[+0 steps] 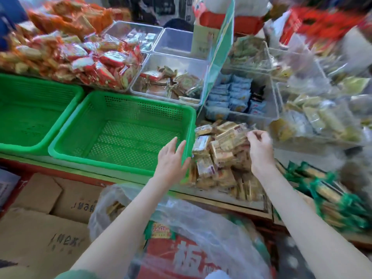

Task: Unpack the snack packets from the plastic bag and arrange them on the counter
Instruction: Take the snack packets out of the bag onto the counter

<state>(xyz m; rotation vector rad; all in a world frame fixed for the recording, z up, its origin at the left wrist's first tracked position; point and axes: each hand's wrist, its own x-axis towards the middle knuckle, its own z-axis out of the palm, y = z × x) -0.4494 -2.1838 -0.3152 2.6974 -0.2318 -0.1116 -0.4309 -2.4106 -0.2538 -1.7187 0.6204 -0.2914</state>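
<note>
- Arranging is the step in hand, I'd say: the right hand (pixel 260 148) pinches a packet atop the snack packets (pixel 219 156) heaped at the counter's (pixel 221 204) front edge, beside the green basket (pixel 124 97).
- The left hand (pixel 171 158) is released, fingers straight, at the basket's near corner.
- Next calls for reaching into the plastic bag (pixel 201 218) below.
- How many packets remain inside the bag is hidden, and the counter's right end is blurred.

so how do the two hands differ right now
The left hand has straight fingers and holds nothing; the right hand has curled fingers pinching a tan snack packet. The left hand is at the near right corner of the green basket; the right hand is over the packet pile. Both reach forward on bare forearms.
</note>
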